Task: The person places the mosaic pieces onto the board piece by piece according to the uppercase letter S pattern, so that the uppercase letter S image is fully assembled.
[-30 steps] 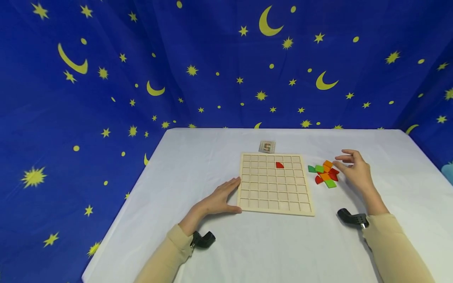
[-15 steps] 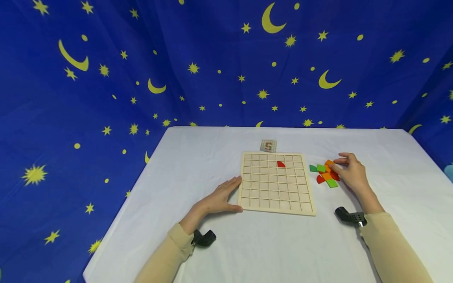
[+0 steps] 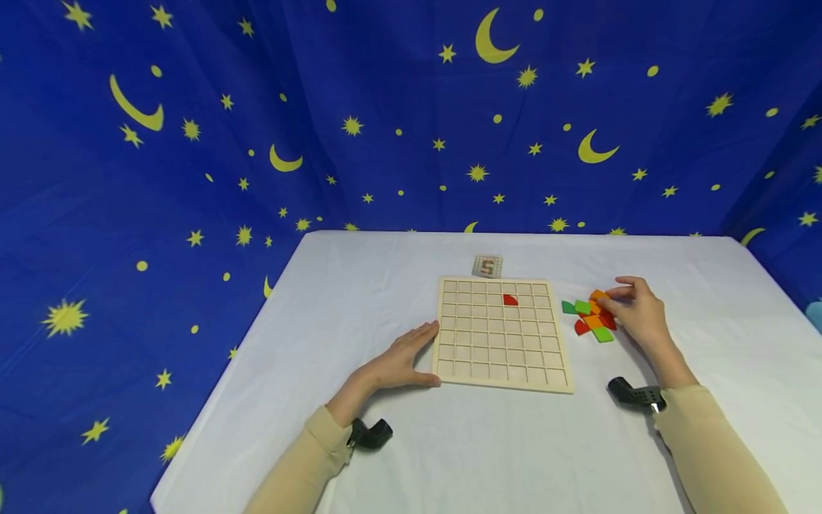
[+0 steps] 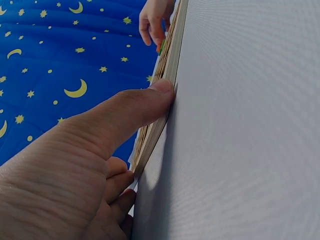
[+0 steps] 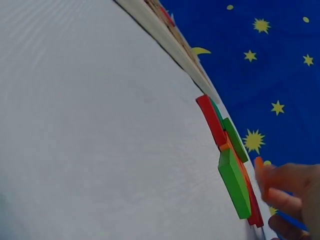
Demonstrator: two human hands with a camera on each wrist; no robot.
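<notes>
A square wooden grid board (image 3: 501,335) lies on the white table, with one red quarter-round tile (image 3: 510,300) in an upper cell. My left hand (image 3: 401,360) rests at its near left corner, fingers straight along the left edge and thumb (image 4: 160,90) against the front edge. To the right of the board lies a loose cluster of tiles: dark green (image 3: 569,307), light green (image 3: 602,335), red and orange. Over the cluster's far right side, my right hand (image 3: 638,314) pinches an orange tile (image 5: 259,162) between thumb and finger; part of the tile is hidden.
A small pattern card (image 3: 488,266) showing an S-like figure lies just behind the board. Black camera mounts (image 3: 371,434) sit at both wrists, low over the white tablecloth (image 3: 488,457). A blue cloth (image 3: 398,86) with moons and stars hangs behind the table.
My right hand has moved left and slightly down onto the tile cluster, and its thumb and finger have closed on the orange tile. The left hand stays at the board's corner.
</notes>
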